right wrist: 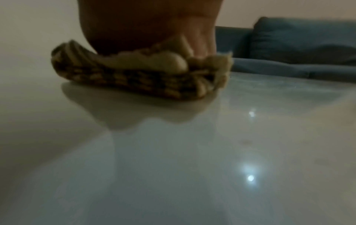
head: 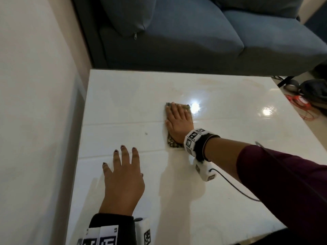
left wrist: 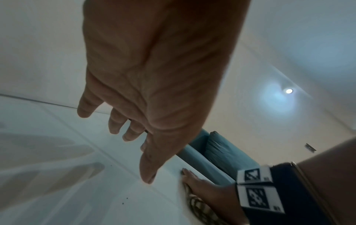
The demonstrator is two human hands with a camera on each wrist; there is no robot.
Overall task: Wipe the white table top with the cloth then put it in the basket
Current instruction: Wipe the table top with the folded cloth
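A folded brown patterned cloth (head: 174, 143) lies near the middle of the glossy white table top (head: 230, 156). My right hand (head: 178, 121) lies flat on the cloth with straight fingers, pressing it onto the table. In the right wrist view the cloth (right wrist: 134, 80) shows bunched under the palm (right wrist: 146, 30). My left hand (head: 123, 175) rests flat on the table at the near left, fingers spread and holding nothing. The left wrist view shows its palm (left wrist: 154, 68), with the right hand (left wrist: 204, 187) on the cloth (left wrist: 200, 208) beyond. No basket is in view.
A blue sofa (head: 194, 36) stands right behind the table's far edge. A pale wall (head: 35, 103) runs along the table's left side. Dark objects and red cables (head: 299, 101) lie on the floor at the far right. A black cable (head: 233, 186) trails across the table from my right wrist.
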